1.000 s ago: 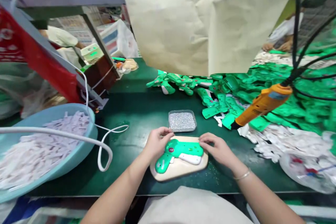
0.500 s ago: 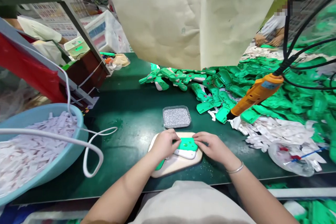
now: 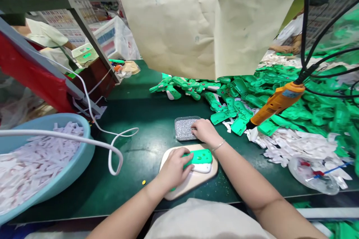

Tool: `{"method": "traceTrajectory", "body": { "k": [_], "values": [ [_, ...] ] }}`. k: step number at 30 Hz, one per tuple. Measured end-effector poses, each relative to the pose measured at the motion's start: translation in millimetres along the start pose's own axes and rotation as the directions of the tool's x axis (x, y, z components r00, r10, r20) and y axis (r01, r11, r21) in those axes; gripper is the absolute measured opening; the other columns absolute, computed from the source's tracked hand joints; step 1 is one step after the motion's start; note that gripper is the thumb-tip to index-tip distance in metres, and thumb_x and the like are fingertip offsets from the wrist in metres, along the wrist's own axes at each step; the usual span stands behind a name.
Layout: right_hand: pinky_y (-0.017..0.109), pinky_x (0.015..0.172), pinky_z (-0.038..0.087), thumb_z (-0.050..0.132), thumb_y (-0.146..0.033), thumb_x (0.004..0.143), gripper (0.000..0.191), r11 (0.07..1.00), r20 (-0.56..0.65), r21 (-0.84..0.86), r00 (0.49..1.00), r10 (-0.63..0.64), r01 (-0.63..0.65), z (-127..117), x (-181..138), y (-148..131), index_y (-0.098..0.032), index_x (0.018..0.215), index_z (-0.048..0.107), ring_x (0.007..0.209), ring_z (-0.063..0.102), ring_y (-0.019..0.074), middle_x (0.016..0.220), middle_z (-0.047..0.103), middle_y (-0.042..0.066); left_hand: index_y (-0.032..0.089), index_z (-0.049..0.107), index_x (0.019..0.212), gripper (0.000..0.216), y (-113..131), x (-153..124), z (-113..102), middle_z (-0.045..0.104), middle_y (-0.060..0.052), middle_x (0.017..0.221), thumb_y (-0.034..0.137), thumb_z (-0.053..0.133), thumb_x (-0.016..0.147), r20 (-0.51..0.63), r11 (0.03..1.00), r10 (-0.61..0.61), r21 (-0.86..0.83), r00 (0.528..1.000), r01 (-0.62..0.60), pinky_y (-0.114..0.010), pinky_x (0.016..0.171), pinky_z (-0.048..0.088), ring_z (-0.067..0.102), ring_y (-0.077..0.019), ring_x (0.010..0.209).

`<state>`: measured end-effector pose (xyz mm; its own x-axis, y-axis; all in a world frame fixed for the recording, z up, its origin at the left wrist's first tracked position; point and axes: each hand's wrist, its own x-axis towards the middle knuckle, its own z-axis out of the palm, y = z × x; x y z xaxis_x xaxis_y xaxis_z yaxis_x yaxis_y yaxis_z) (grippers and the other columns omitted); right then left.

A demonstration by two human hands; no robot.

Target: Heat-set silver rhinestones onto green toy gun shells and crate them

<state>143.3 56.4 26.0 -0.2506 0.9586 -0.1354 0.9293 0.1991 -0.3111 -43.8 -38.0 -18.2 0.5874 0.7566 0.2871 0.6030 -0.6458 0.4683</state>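
A green and white plastic piece with raised green spots (image 3: 202, 155) lies on a pale rounded board (image 3: 183, 190). My left hand (image 3: 175, 166) is over its left end, thumb and fingers bent around it and holding it against the board; the part under the palm is hidden. My right hand (image 3: 206, 132) reaches to the shallow clear tray of small silvery metal bits, likely screws (image 3: 183, 129). Its fingertips are pinched together among the bits at the tray's right side; whatever they hold is too small to make out.
An orange electric screwdriver (image 3: 276, 104) hangs at the right before a heap of green plastic parts (image 3: 297, 101) and white strips (image 3: 300, 143). To the left, a blue basin (image 3: 91, 145) holds white strips beside a looping white cable (image 3: 119, 157). Brown paper (image 3: 207, 26) hangs ahead.
My right hand has left the green piece and moved up to the tray. My left hand has stayed on the piece with its fingers more spread. A small yellow disc now shows on the table.
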Motion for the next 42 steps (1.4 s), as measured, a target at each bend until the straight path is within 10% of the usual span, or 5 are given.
{"method": "traceTrajectory", "body": {
  "k": [13,26,35,42],
  "values": [
    [0.034,0.09,0.047,0.052,-0.013,0.091,0.028,0.995,-0.076,0.081,0.996,-0.05,0.056,6,-1,10,-0.019,0.093,0.078,0.102,0.07,0.0238,0.103,0.078,0.01,0.018,0.078,0.077,0.009,-42,139,-16,0.077,-0.01,0.086,0.015,0.069,0.079,0.312,0.908,-0.345,0.35,0.885,0.23,-0.032,0.077,0.054,0.072,-0.0275,0.088],
    [0.031,0.074,0.057,0.064,-0.021,0.082,0.01,0.802,-0.231,0.584,0.973,0.014,0.127,13,-82,27,-0.02,0.078,0.073,0.076,0.07,0.0193,0.079,0.075,0.004,0.021,0.079,0.092,0.023,-46,124,-21,0.079,-0.006,0.097,0.01,0.061,0.083,0.15,0.959,-0.27,0.131,0.951,0.252,-0.031,0.084,0.056,0.072,-0.0229,0.094],
    [0.039,0.08,0.06,0.055,-0.015,0.095,0.018,0.845,-0.546,0.224,0.781,-0.304,0.486,50,-142,30,-0.023,0.092,0.071,0.091,0.066,0.0211,0.092,0.07,0.008,0.019,0.079,0.081,0.007,-21,40,-28,0.077,-0.004,0.077,0.02,0.072,0.081,-0.045,0.831,-0.324,-0.492,0.945,0.261,-0.026,0.064,0.058,0.071,-0.0175,0.07],
    [0.036,0.078,0.059,0.058,-0.011,0.094,0.014,0.822,-0.607,0.083,0.682,-0.407,0.564,53,-140,32,-0.021,0.095,0.068,0.086,0.066,0.0187,0.089,0.071,0.007,0.021,0.078,0.083,0.013,-2,12,-20,0.073,-0.006,0.088,0.02,0.067,0.088,0.058,0.915,0.0,-0.404,0.998,0.023,-0.03,0.077,0.055,0.068,-0.0179,0.083]
  ]
}}
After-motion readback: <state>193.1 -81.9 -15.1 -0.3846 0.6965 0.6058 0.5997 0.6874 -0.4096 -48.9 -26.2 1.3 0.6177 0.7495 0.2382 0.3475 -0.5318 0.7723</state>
